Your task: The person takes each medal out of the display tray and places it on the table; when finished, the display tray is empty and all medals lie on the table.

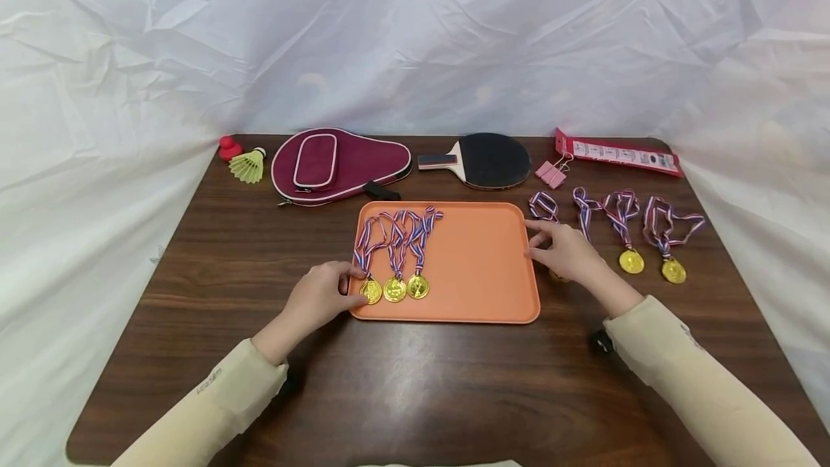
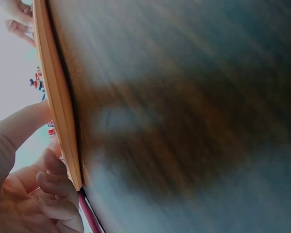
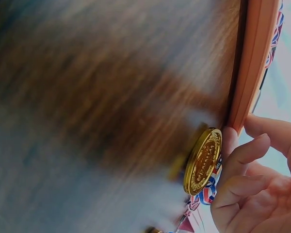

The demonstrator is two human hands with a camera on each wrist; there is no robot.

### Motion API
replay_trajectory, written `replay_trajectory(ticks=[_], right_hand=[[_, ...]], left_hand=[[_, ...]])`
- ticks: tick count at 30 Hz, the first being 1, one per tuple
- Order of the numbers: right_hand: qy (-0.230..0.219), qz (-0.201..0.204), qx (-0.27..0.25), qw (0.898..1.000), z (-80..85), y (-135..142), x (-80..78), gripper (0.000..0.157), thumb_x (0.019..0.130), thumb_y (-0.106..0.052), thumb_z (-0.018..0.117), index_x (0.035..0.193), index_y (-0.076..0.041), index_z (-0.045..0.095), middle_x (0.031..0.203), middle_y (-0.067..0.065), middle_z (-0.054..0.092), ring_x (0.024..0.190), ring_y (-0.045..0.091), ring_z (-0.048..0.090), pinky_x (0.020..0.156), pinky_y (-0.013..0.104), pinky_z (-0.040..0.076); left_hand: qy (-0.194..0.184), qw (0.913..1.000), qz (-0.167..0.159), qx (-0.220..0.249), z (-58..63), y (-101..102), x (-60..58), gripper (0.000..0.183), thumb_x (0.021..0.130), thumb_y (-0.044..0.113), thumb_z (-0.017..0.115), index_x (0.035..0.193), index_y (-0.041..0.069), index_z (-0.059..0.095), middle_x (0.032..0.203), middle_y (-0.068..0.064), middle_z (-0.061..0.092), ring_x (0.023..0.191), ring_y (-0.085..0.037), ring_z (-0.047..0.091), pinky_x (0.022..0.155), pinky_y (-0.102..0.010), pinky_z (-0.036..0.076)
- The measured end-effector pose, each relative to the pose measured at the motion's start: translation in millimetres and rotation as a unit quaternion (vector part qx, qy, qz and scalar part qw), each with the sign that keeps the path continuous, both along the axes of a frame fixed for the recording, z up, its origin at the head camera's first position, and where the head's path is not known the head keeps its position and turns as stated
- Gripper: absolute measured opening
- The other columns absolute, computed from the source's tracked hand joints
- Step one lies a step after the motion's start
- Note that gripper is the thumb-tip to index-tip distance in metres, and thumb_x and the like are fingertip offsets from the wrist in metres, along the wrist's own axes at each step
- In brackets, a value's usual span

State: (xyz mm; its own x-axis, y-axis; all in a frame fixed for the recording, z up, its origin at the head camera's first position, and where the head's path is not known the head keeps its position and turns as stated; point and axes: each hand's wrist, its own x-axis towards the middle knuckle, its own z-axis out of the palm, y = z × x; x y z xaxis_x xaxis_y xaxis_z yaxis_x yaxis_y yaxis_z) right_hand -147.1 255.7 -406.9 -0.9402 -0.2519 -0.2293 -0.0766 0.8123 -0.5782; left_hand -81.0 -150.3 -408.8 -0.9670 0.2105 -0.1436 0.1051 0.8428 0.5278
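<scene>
An orange tray [image 1: 480,265] lies in the middle of the wooden table. Three gold medals with striped ribbons, one of them a medal [image 1: 418,287], sit along its left half. My left hand [image 1: 320,290] grips the tray's left rim, its thumb beside the leftmost medal [image 1: 372,291]. At the opposite rim my right hand [image 1: 564,251] holds the tray between thumb and index finger. Under that hand lies another medal [image 3: 203,162], mostly hidden in the head view, with its ribbon [image 1: 543,206] above. In the left wrist view, the thumb and curled fingers meet the tray edge [image 2: 58,97].
More ribboned medals [image 1: 631,261] lie right of the tray. Along the back are a red weight-like piece [image 1: 229,148], a shuttlecock [image 1: 248,166], a maroon paddle case [image 1: 363,161], a table tennis paddle [image 1: 494,161], a pink binder clip [image 1: 551,174] and a red package [image 1: 619,153].
</scene>
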Motion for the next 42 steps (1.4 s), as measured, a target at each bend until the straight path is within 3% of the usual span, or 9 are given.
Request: replay_trajectory(ticks=[6, 15, 23, 27, 35, 42], right_hand=[[0.001, 0.001, 0.005, 1.000, 1.0, 0, -0.6, 0.058, 0.082, -0.021, 0.065, 0.134, -0.011, 0.042, 0.090, 0.004, 0.063, 0.071, 0.020, 0.053, 0.067, 0.036, 0.042], [-0.005, -0.005, 0.011, 1.000, 0.5, -1, -0.4, 0.058, 0.082, -0.021, 0.066, 0.134, -0.012, 0.042, 0.090, 0.004, 0.063, 0.071, 0.020, 0.053, 0.067, 0.036, 0.042], [0.002, -0.001, 0.012, 1.000, 0.7, -2, 0.7, 0.058, 0.082, -0.021, 0.066, 0.134, -0.012, 0.042, 0.090, 0.003, 0.063, 0.071, 0.020, 0.052, 0.064, 0.034, 0.041], [0.003, -0.002, 0.011, 1.000, 0.4, -2, 1.7, 0.058, 0.082, -0.021, 0.066, 0.134, -0.012, 0.042, 0.090, 0.004, 0.063, 0.070, 0.020, 0.052, 0.065, 0.035, 0.041], [0.001, -0.006, 0.009, 1.000, 0.9, -2, 2.7, 0.058, 0.082, -0.021, 0.065, 0.135, -0.012, 0.041, 0.090, 0.004, 0.062, 0.068, 0.020, 0.051, 0.061, 0.034, 0.040], [-0.018, -0.015, 0.003, 1.000, 1.0, -4, 3.4, 0.058, 0.083, -0.020, 0.064, 0.136, -0.014, 0.040, 0.091, 0.006, 0.060, 0.054, 0.019, 0.049, 0.051, 0.033, 0.041]], left_hand=[[-0.005, 1.0000, -0.001, -0.006, 2.8, 2, -2.7, 0.033, 0.064, 0.036, 0.079, 0.090, 0.018, 0.069, 0.095, 0.001, 0.062, 0.079, -0.016, 0.052, 0.064, -0.032, 0.040], [-0.011, 0.9996, -0.019, 0.018, 2.1, 2, -2.6, 0.024, 0.066, 0.028, 0.079, 0.081, 0.014, 0.066, 0.068, 0.000, 0.050, 0.059, -0.013, 0.044, 0.051, -0.028, 0.036], [0.003, 0.9977, -0.042, 0.054, 3.8, 0, -1.0, 0.017, 0.070, 0.020, 0.077, 0.076, 0.015, 0.062, 0.070, 0.001, 0.053, 0.062, -0.013, 0.047, 0.056, -0.028, 0.039], [0.003, 0.9965, -0.050, 0.068, 6.6, -3, -1.3, 0.012, 0.074, 0.017, 0.074, 0.078, 0.015, 0.062, 0.069, 0.005, 0.054, 0.058, -0.013, 0.045, 0.051, -0.027, 0.039], [0.034, 0.9913, -0.059, 0.113, 22.8, -15, -4.1, 0.009, 0.078, 0.014, 0.070, 0.084, 0.013, 0.062, 0.071, 0.004, 0.057, 0.054, -0.013, 0.048, 0.047, -0.025, 0.039], [0.077, 0.9912, -0.035, 0.102, 44.3, -41, -15.1, 0.007, 0.084, 0.018, 0.063, 0.090, 0.015, 0.060, 0.077, 0.002, 0.058, 0.061, -0.016, 0.051, 0.053, -0.028, 0.041]])
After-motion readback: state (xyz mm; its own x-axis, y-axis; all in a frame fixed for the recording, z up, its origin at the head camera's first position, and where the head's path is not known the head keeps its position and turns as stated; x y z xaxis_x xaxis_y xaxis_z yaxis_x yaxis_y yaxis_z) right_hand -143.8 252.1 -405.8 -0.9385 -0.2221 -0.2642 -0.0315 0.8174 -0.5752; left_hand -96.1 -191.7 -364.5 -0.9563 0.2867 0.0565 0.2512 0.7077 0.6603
